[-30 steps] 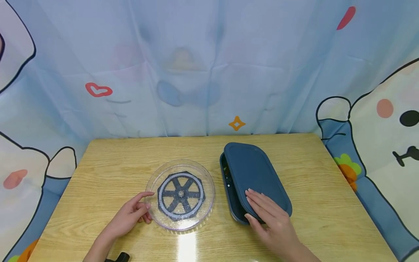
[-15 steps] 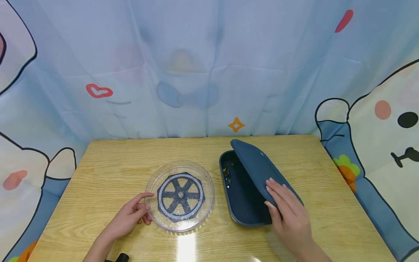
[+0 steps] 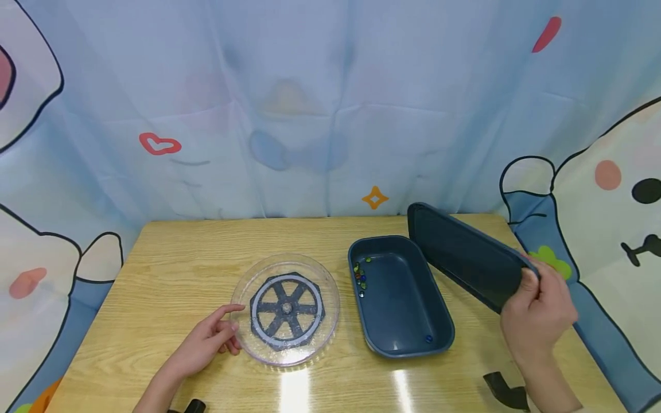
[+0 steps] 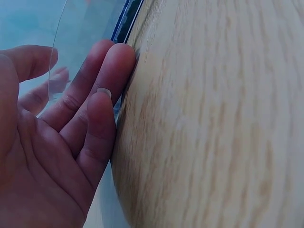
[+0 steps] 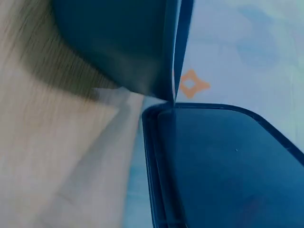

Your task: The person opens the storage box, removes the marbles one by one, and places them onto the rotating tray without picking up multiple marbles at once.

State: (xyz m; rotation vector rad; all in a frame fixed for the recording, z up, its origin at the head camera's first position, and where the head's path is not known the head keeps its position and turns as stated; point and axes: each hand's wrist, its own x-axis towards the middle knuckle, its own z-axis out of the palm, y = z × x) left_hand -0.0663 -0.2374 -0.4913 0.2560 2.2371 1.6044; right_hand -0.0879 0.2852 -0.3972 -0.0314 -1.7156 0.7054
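My left hand (image 3: pixel 209 338) is at the near left rim of a clear round turntable (image 3: pixel 242 287) with a dark six-spoked centre. In the left wrist view, thumb and index finger (image 4: pixel 38 59) meet the turntable's clear edge (image 4: pixel 90 28), while other fingers curl beneath it. My right hand (image 3: pixel 539 310) grips a dark blue lid (image 3: pixel 465 252) by its near end, tilted up beside a matching uncovered box (image 3: pixel 395 287). Several small coloured glass beads (image 3: pixel 360 275) lie along the box's left side; one blue bead (image 3: pixel 428 339) sits near its front right corner.
Everything stands on a wood-grain table (image 3: pixel 181 258). A light blue cartoon curtain (image 3: pixel 289 115) hangs behind it and along both sides. Dark straps (image 3: pixel 506 391) show at the wrists.
My right hand has lifted the lid off the box and swung it to the right, uncovering the inside and its beads. The left hand has stayed at the turntable's rim.
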